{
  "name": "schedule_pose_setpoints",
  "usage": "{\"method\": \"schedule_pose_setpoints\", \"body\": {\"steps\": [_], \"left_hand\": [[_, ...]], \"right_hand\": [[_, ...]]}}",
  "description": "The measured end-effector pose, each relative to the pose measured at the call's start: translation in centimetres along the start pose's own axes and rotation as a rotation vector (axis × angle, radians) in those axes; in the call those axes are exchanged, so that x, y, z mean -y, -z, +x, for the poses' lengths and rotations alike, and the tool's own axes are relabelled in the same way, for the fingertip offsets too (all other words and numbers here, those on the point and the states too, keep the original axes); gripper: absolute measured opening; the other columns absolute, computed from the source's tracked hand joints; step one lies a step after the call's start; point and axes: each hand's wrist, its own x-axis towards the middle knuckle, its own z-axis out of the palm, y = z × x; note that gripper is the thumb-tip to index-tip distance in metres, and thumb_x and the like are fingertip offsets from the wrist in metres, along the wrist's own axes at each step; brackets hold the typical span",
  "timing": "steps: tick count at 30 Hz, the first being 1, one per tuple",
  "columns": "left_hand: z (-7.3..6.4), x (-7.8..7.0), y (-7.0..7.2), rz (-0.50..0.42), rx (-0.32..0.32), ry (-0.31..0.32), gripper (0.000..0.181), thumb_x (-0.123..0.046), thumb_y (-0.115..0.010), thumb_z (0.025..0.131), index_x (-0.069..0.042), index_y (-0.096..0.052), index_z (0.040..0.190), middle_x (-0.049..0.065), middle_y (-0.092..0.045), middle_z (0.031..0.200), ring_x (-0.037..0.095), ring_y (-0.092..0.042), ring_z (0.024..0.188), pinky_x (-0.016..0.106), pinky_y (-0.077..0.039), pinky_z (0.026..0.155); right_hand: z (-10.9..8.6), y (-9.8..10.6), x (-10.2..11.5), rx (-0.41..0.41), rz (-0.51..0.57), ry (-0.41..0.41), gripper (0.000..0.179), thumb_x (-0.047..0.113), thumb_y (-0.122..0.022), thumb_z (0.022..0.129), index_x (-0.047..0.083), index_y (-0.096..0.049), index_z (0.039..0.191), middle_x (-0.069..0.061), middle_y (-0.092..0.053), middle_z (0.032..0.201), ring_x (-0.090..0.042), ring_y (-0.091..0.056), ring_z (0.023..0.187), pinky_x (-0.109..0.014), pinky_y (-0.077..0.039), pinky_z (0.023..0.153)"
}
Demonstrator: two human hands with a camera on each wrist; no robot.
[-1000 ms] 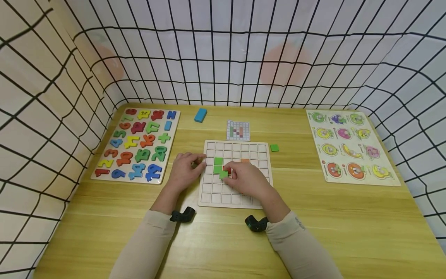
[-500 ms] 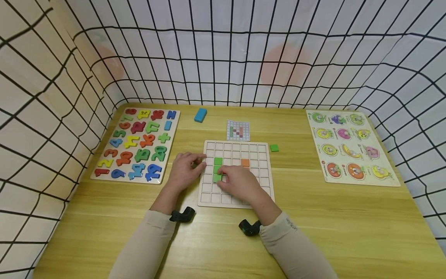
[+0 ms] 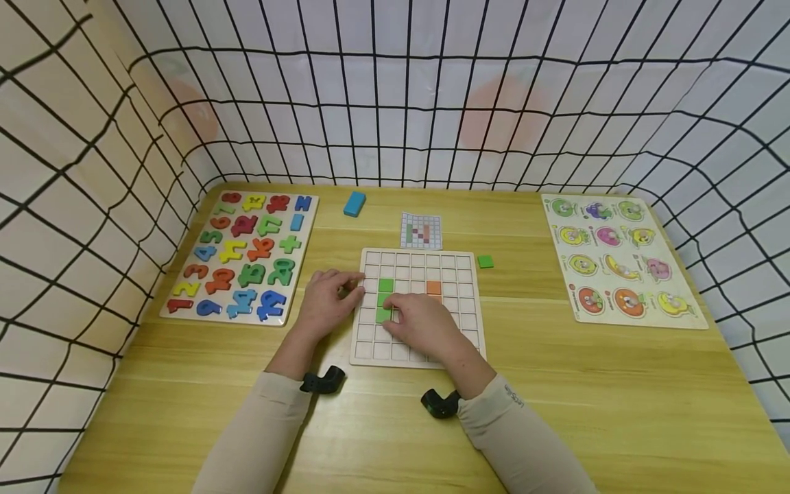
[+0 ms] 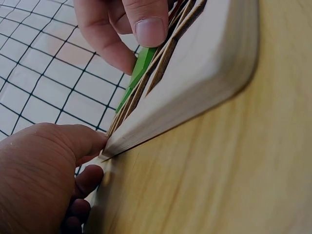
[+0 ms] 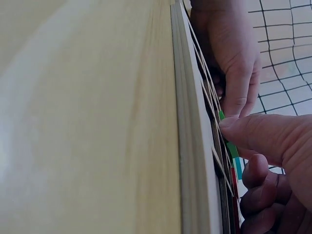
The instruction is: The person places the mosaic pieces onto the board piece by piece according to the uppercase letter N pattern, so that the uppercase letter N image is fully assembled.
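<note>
A pale wooden grid board (image 3: 373, 351) lies in front of me. My right hand (image 3: 426, 324) pinches a green square tile (image 3: 383, 315) between thumb and finger, at a cell in the second column. Two more green tiles stand above it in that column, the upper one (image 3: 385, 285) in plain sight. Right of them, an orange tile (image 3: 434, 287) sits in the grid, and part of another orange piece shows below it. My left hand (image 3: 328, 302) touches the board's left edge with its thumb and index finger. The wrist views show the green tile at the right fingertips.
Behind the board lies a small printed pattern card (image 3: 422, 231). A loose green tile (image 3: 485, 261) is at its right, and a blue block (image 3: 354, 204) farther back. A number puzzle (image 3: 243, 257) and a fruit puzzle (image 3: 623, 264) flank the board. Black wire mesh (image 3: 407, 108) encloses the table.
My right hand has moved left with the green tile, which now lines up below the other two green tiles, with little motion over the last half second. The left hand stays put.
</note>
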Motion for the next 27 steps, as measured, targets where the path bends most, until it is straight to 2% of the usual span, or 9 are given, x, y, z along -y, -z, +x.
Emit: {"method": "schedule_pose_setpoints", "body": {"steps": [6,14,21,27], "left_hand": [[0.0,0.0,0.0,0.0,0.0,-0.005,0.034,-0.029,-0.07,0.096,-0.016,-0.073,0.127,0.007,-0.072,0.1,0.025,-0.051,0.092,0.037,-0.038,0.083],[0.1,0.0,0.0,0.015,-0.001,-0.012,0.033,-0.028,-0.069,0.096,-0.015,-0.073,0.126,0.007,-0.072,0.099,0.025,-0.052,0.091,0.037,-0.037,0.084],[0.1,0.0,-0.1,0.002,-0.008,-0.022,0.033,-0.028,-0.069,0.095,-0.014,-0.074,0.125,0.008,-0.071,0.097,0.025,-0.051,0.09,0.037,-0.036,0.083],[0.1,0.1,-0.1,0.001,-0.005,-0.019,0.034,-0.028,-0.069,0.095,-0.015,-0.074,0.126,0.008,-0.071,0.099,0.026,-0.05,0.09,0.037,-0.036,0.082]], "right_hand": [[0.0,0.2,0.0,-0.001,0.015,-0.011,0.03,0.033,-0.074,0.093,0.02,-0.073,0.12,0.009,-0.058,0.073,-0.01,-0.052,0.067,-0.031,-0.043,0.064],[-0.3,1.3,-0.3,-0.009,0.096,-0.041,0.034,0.033,-0.072,0.093,0.019,-0.071,0.124,0.006,-0.057,0.068,-0.011,-0.051,0.062,-0.029,-0.041,0.059],[-0.9,2.3,-1.8,-0.016,0.124,-0.109,0.035,0.034,-0.074,0.093,0.021,-0.069,0.125,0.003,-0.055,0.067,-0.013,-0.051,0.055,-0.029,-0.038,0.054],[-1.9,2.8,-3.4,-0.009,0.158,-0.093,0.039,0.034,-0.074,0.093,0.018,-0.068,0.128,0.003,-0.053,0.067,-0.013,-0.048,0.057,-0.029,-0.038,0.057]]}}
